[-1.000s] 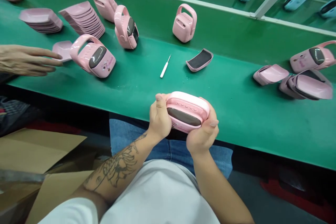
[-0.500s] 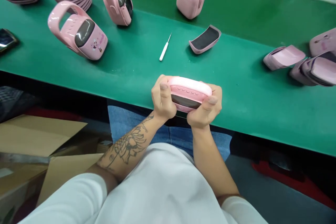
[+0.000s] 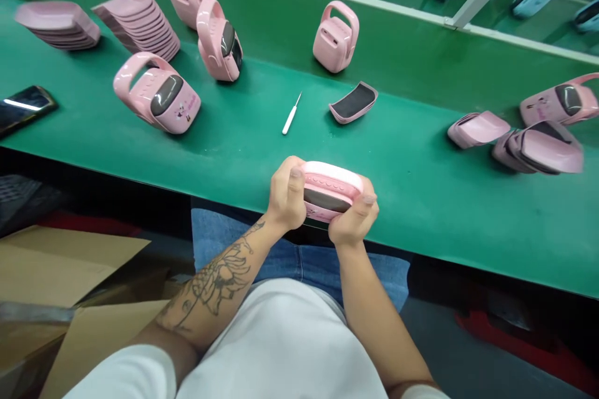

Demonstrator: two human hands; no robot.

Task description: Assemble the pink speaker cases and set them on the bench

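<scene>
Near the table's front edge, a pink handled device [image 3: 331, 184] with a row of small buttons and a dark window [image 3: 327, 200] is held between both hands. My left hand [image 3: 286, 194] wraps its left end, thumb raised along the side. On the right end, my right hand [image 3: 356, 215] is closed with its thumb pressing the front corner. Fingers behind the device are hidden. Beyond the hands lie a thin white-handled pick tool [image 3: 290, 120] and a curved pink panel [image 3: 354, 104] with a dark inner face.
Similar pink devices stand at left [image 3: 175, 103], back [image 3: 336, 43] and right [image 3: 545, 105]. Stacks of pink curved panels [image 3: 152, 25] sit at back left, more panels [image 3: 538, 146] at right. A phone [image 3: 25, 109] lies far left. Cardboard boxes [image 3: 70, 262] stand below the green table [image 3: 421, 199].
The view has tilted up, so the table's contents sit lower and more of the far side shows. Both hands keep their hold on the pink device, with little visible change in grip.
</scene>
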